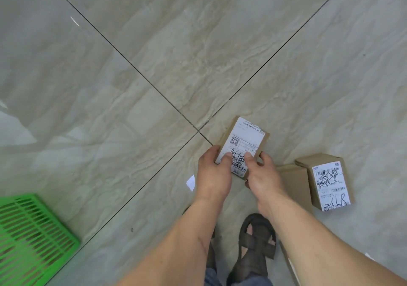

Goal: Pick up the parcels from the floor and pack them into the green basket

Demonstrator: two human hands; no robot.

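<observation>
both bare forearms reach forward and down, and the two hands meet on one box (242, 144). the left hand (212, 171) grips its near left edge, thumb lying on the label and fingers curled under out of sight. the right hand (262, 173) grips the near right edge, thumb pressed on the label beside the other thumb, fingers wrapped round the side. the box is held above the floor (154, 54), tilted, its far end pointing away from the hands.

the box is plain brown cardboard, flat and rectangular, with a white printed label bearing a square code, a barcode and dark scrawl; the thumbs cover part of it. just right of the right hand a second box (328, 182) of the same kind lies on the floor, resting against a plain box (295, 180) that the right wrist partly hides. the floor is glossy marbled tile with dark seams. far left of the left hand, near the frame's corner, is the slatted green plastic basket (33, 230), cut off by the edge. below the forearms a dark strapped sandal (257, 237) shows.
</observation>
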